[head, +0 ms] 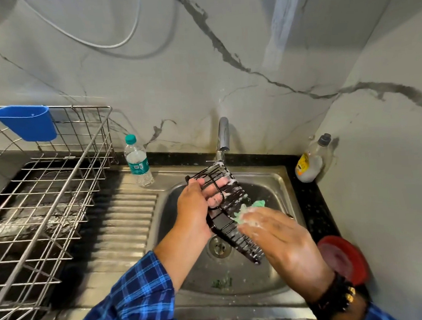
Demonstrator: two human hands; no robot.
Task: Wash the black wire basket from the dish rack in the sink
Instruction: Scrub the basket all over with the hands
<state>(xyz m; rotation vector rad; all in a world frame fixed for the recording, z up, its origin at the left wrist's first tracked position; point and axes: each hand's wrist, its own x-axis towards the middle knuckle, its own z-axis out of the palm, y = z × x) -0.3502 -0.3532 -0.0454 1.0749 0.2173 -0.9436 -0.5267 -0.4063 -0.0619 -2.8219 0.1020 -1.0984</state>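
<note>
Over the steel sink (274, 178), set in the dark counter (312, 203) near its back right corner, the black wire basket (232, 222) is held tilted, its upper end just below the faucet (223, 137) and its lower end reaching down above the drain (219, 248). White suds cling to its wires. The left hand (195, 207) is clamped on the basket's upper part, fingers curled through the wire frame with the fingertips showing on the far side. The right hand (280, 239) is laid fairly flat, fingers nearly straight and together, pressing a green scrubber (250, 208) against the basket's side; foam covers the fingers. Both hands are close, apart only by the width of the basket. A blue plaid sleeve (136, 300) covers the left forearm, and dark bracelets (334, 300) circle the right wrist. On the ribbed drainboard at the sink's left stands a clear water bottle (138, 161) with a green cap, close to the back edge. Further left, a wire dish rack (43, 190) sits on the counter with a blue cup holder (26, 123) hooked on its back rim. At the back right corner a dish soap bottle (311, 160) stands against the wall. A red lid (344, 260) lies at the right edge, partly hidden by the right wrist.
</note>
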